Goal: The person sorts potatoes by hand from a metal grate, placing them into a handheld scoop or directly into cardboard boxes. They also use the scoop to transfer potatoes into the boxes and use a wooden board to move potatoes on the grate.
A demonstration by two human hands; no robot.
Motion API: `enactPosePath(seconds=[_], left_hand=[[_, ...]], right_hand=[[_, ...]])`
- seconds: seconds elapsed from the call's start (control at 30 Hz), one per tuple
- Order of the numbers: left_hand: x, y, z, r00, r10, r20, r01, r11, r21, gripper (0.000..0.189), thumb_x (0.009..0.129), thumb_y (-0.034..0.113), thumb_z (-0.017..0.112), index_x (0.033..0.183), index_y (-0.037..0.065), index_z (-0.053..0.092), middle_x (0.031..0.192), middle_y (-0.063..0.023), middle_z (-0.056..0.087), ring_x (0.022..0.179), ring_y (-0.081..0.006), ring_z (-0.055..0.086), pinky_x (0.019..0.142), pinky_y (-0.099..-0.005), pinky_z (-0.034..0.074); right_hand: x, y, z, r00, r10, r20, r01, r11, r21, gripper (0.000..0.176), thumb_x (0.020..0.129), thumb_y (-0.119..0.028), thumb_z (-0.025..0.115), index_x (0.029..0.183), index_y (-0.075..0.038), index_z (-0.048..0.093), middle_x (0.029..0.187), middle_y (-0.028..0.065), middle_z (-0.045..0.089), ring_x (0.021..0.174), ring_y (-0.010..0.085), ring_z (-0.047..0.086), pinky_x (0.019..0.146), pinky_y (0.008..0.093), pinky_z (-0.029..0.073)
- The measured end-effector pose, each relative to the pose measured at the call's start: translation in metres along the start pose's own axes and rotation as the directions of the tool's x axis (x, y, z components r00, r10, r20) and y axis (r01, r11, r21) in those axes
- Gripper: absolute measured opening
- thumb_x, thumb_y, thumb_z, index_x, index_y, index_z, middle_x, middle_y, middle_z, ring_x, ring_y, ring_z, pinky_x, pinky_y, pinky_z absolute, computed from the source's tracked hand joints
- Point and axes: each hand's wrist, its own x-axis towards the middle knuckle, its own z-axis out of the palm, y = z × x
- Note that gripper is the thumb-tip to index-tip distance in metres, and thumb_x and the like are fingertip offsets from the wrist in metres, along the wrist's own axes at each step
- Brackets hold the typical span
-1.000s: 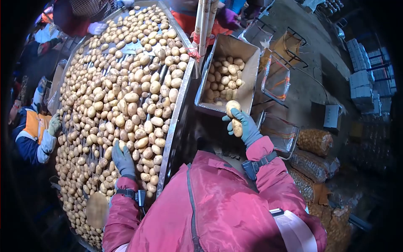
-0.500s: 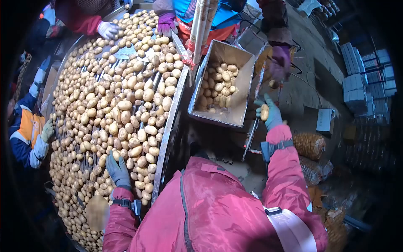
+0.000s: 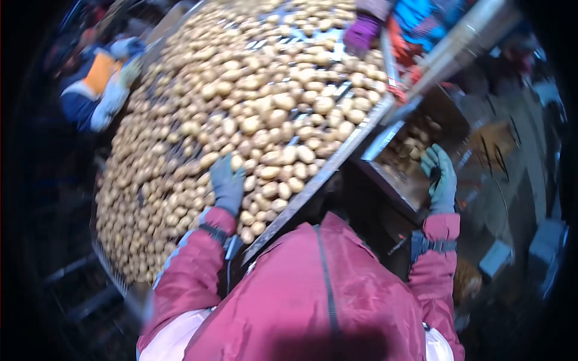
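Note:
My left hand [image 3: 227, 186], in a grey-green glove, lies on the potatoes [image 3: 274, 117] spread across the sorting table. Its fingers are stretched out and slightly apart, touching potatoes near the table's right side. My right hand [image 3: 442, 179], gloved the same way, is at the near right side of a cardboard box [image 3: 391, 180] with potatoes [image 3: 415, 141] inside. The fingers of that hand are curved and apart, with a dark gap between thumb and fingers. No potato shows in its grasp, though motion blurs the view.
A metal rim [image 3: 325, 174] edges the table beside the box. A pole [image 3: 463, 48] slants above the box's far corner. A co-worker's purple glove [image 3: 362, 35] is over the far potatoes; another co-worker's gloved hand [image 3: 129, 72] is at the left edge. Blue-grey boxes [image 3: 548, 246] stand right.
The view has swung, shifting the table rightward. My right hand, which held a potato outside the box, is now by the box with no potato visible. My left hand stays on the potatoes.

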Motion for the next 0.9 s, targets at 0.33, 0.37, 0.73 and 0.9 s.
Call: enactPosePath(seconds=[0.33,0.37,0.73,0.9], left_hand=[[0.011,0.041,-0.02,0.981,-0.096,0.166,0.107,0.993,-0.055,0.058,0.091,0.041,0.068,0.138,0.008,0.057,0.13,-0.0167,0.06,0.125,-0.0353,0.052,0.113,-0.0535,0.033],[0.011,0.052,-0.031,0.98,-0.118,0.16,0.127,0.991,-0.05,0.058,0.091,0.041,0.068,0.138,0.008,0.057,0.13,-0.0167,0.06,0.125,-0.0353,0.052,0.113,-0.0535,0.033],[0.018,0.002,-0.055,0.967,-0.237,-0.087,0.241,0.97,0.036,0.048,0.09,0.026,0.072,0.131,0.003,0.06,0.129,-0.0239,0.06,0.12,-0.0393,0.056,0.106,-0.0472,0.045],[0.059,-0.012,-0.056,0.884,-0.467,-0.002,0.434,0.823,-0.366,0.046,0.093,0.027,0.069,0.129,0.0,0.062,0.127,-0.0224,0.062,0.118,-0.0375,0.059,0.106,-0.0441,0.045]], right_hand=[[-0.025,0.089,0.276,0.669,0.193,0.718,0.196,0.886,-0.42,0.038,0.096,-0.02,0.068,0.13,-0.003,0.063,0.093,-0.0028,0.064,0.066,0.0032,0.049,0.058,0.0199,0.041],[-0.02,0.1,0.296,0.618,0.131,0.775,0.322,0.857,-0.402,0.039,0.097,-0.02,0.068,0.131,-0.004,0.063,0.091,-0.0028,0.063,0.065,0.0031,0.049,0.056,0.0196,0.04],[0.016,0.147,0.324,0.465,0.228,0.855,0.704,0.49,-0.513,0.031,0.089,-0.032,0.071,0.109,-0.01,0.075,0.098,0.0085,0.074,0.087,0.0187,0.069,0.08,0.032,0.055],[0.056,0.082,0.344,0.754,0.096,0.649,0.486,0.583,-0.651,0.048,0.087,-0.029,0.077,0.129,-0.009,0.066,0.114,0.0105,0.071,0.104,0.0195,0.067,0.093,0.0312,0.052]])
